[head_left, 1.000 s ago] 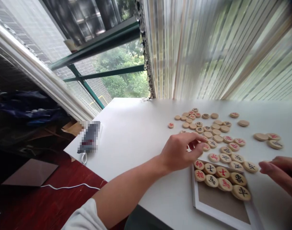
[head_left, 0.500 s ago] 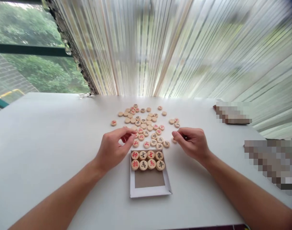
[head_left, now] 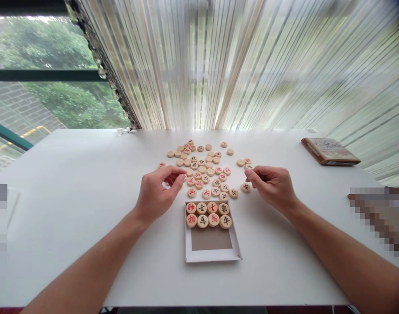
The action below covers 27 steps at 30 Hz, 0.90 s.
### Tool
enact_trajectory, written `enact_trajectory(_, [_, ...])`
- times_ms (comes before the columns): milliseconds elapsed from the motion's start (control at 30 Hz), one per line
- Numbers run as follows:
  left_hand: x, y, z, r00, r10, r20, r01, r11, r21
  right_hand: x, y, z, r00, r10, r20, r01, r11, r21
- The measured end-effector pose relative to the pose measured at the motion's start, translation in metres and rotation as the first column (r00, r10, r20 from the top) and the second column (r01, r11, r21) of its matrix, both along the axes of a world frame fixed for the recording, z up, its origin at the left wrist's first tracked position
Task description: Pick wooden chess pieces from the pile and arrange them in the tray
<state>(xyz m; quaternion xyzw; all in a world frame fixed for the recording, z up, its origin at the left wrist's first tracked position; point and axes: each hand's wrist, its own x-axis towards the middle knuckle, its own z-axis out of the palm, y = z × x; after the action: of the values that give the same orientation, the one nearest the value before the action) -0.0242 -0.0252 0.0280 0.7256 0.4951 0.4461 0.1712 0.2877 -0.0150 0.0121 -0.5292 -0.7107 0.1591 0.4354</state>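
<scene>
My left hand (head_left: 161,187) is closed in a pinch at the left edge of the scattered pieces, with the pale rim of a Chinese chess piece (head_left: 185,177) showing at its fingertips. On the other side, my right hand (head_left: 273,187) has its fingers curled together; whatever they hold is hidden. Just left of it a black-marked piece (head_left: 245,187) lies on the table. Between my forearms sits a shallow white box (head_left: 214,256), its far half filled by two rows of upturned pieces (head_left: 202,221) with red and black characters. Its near half shows a bare brown bottom.
Many loose round pieces (head_left: 202,169) lie beyond the box, some face up, some plain side up. A flat printed box (head_left: 332,150) lies at the back right of the white table (head_left: 71,218). A string curtain (head_left: 219,65) hangs behind the far edge.
The view has shifted a little. My right hand has drawn slightly away from the black-marked piece, which now shows whole. My left hand stays closed near the pieces.
</scene>
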Motion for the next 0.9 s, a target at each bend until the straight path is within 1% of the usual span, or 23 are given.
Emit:
enact_trajectory(100, [-0.001,0.001,0.002,1.0,0.009,0.003,-0.009,1.0,-0.004,0.001,0.001,0.0,1.0,0.001,-0.004,-0.001,1.0,-0.011])
enact_trajectory(267, [-0.008,0.004,0.008,0.996,0.092,0.02,-0.092,0.996,-0.012,0.002,0.002,-0.001,1.0,-0.007,-0.006,0.007,1.0,-0.018])
enact_trajectory(367, [-0.013,0.007,0.012,0.992,0.122,0.042,-0.122,0.993,-0.008,0.001,0.001,-0.001,1.0,-0.008,-0.006,0.008,1.0,-0.027])
enact_trajectory(533, [-0.018,0.012,0.013,0.986,0.157,0.057,-0.157,0.988,-0.01,-0.001,0.0,0.001,1.0,-0.007,-0.012,0.007,0.999,-0.034])
enact_trajectory(900, [-0.012,0.008,0.01,0.993,0.119,0.016,-0.118,0.993,-0.012,-0.001,0.001,0.001,1.0,-0.004,-0.019,0.003,0.999,-0.045])
